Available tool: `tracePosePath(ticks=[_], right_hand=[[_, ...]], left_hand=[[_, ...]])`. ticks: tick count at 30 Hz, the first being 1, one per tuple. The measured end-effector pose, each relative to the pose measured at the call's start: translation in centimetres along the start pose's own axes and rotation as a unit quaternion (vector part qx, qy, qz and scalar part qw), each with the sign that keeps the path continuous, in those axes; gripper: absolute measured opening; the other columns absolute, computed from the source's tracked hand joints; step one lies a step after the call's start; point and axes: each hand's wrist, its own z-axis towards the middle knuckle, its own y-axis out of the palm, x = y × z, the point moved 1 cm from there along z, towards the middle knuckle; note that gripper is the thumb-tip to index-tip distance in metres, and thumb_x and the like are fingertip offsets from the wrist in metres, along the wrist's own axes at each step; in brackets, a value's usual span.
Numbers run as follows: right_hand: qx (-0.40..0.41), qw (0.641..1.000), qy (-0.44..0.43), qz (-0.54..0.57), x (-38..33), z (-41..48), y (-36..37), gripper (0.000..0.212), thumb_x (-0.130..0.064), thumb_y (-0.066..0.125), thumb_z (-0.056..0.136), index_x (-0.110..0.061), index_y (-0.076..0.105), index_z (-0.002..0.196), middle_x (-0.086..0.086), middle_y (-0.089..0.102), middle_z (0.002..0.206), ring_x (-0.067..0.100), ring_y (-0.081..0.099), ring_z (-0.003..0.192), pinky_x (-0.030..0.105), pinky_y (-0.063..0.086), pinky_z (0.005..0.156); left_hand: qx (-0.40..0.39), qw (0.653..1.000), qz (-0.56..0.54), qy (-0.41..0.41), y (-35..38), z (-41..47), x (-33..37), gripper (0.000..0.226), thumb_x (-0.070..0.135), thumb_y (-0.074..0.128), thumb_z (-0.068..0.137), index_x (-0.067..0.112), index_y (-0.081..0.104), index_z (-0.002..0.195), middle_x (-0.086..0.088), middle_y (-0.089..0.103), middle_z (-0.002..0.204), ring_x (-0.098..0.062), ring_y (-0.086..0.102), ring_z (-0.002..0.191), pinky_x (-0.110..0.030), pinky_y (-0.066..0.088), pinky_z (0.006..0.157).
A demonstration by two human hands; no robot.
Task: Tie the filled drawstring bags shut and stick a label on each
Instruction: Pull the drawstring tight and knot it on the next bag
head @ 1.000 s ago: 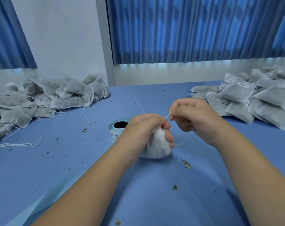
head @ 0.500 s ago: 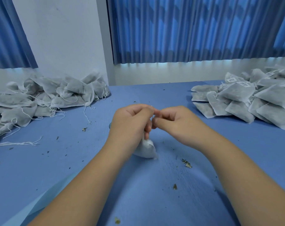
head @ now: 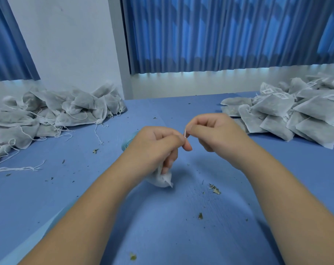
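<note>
Left hand (head: 154, 148) grips the bag (head: 162, 181) beneath it (mostly hidden); right hand (head: 215, 134) pinches its string (head: 185, 134).

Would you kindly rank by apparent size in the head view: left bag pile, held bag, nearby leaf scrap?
1. left bag pile
2. held bag, partly hidden by the left hand
3. leaf scrap

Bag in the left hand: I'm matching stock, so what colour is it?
The bag is white, clearest in the head view.
</note>
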Motion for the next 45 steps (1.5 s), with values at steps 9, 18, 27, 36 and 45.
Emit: tracePosePath(ticks=[9,18,27,36,45], right_hand=[[-0.015,0.983,0.006,-0.183,1.4,0.3,1.6,0.019,-0.026,0.060,0.090,-0.020,0.070,0.075,-0.007,0.059,0.059,0.008,0.046,0.051,0.023,0.039,0.050],[0.102,0.958,-0.096,-0.251,0.5,0.3,1.1,0.021,-0.015,0.060,0.088,-0.020,0.068,0.107,-0.007,0.063,0.103,0.005,0.055,0.097,0.013,0.038,0.082],[-0.009,0.997,-0.033,-0.065,-1.0,-0.6,2.3,0.018,-0.022,0.066,0.088,-0.018,0.068,0.070,-0.001,0.055,0.060,0.009,0.049,0.058,0.027,0.042,0.056],[-0.009,1.000,-0.023,0.007,-1.4,-0.6,2.2,0.018,-0.005,0.065,0.084,-0.015,0.064,0.069,-0.010,0.054,0.054,0.001,0.050,0.050,0.009,0.038,0.046],[-0.036,0.999,-0.023,0.000,-1.3,-0.7,2.2,0.011,-0.008,0.065,0.078,-0.012,0.063,0.069,-0.007,0.054,0.054,0.000,0.049,0.046,0.010,0.038,0.048]], left_hand=[[-0.051,0.924,-0.319,-0.203,-1.4,1.1,-1.6,0.018,0.019,0.046,0.070,0.015,0.053,0.054,0.006,0.030,0.039,-0.010,0.030,0.031,-0.023,0.030,0.048],[-0.068,0.882,-0.399,-0.243,-1.6,1.5,-2.4,0.022,0.017,0.044,0.074,0.014,0.054,0.055,0.008,0.031,0.039,-0.008,0.033,0.030,-0.019,0.032,0.044],[-0.093,0.888,-0.392,-0.222,-1.5,1.3,-2.1,0.015,0.018,0.048,0.073,0.016,0.053,0.058,0.008,0.032,0.040,-0.008,0.033,0.031,-0.022,0.031,0.048],[-0.113,0.925,-0.311,-0.189,-1.9,1.0,-1.3,0.017,0.021,0.048,0.076,0.016,0.055,0.061,0.006,0.032,0.042,-0.008,0.032,0.032,-0.021,0.033,0.046],[-0.056,0.994,-0.065,-0.071,-2.0,0.8,-0.3,0.021,0.020,0.052,0.076,0.015,0.058,0.056,-0.003,0.037,0.044,-0.018,0.031,0.036,-0.022,0.032,0.042]])
